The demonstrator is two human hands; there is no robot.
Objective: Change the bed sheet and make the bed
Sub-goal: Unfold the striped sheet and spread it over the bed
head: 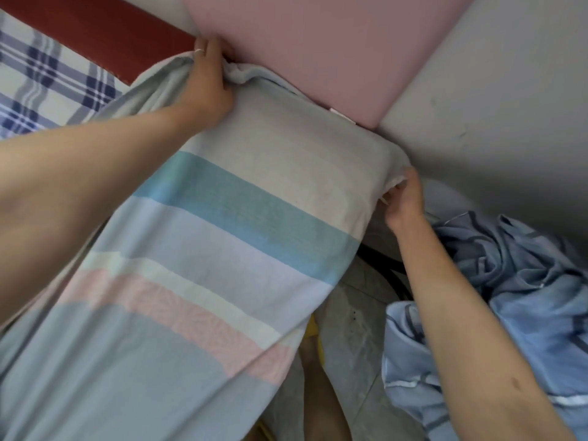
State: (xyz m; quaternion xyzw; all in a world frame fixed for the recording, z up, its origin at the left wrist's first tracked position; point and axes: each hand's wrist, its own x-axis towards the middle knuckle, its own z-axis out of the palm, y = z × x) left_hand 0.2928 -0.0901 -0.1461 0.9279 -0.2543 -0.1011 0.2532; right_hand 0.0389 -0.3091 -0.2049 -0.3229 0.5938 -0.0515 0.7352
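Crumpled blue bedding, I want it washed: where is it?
Head view, lower right: the crumpled blue bedding lies heaped right of the striped sheet, below the right hand.

Two hands: left hand (206, 81) upper centre, right hand (404, 198) at right. One striped sheet (203, 249) in the middle. One plaid cloth (47, 81) upper left. One crumpled blue bedding pile (509, 281) lower right. One pink panel (318, 52) at top.

Bare forearms (95, 167); a thin pale ring (199, 51) on the left grip (208, 81)

Pastel-striped sheet (197, 249), pink headboard (318, 52)
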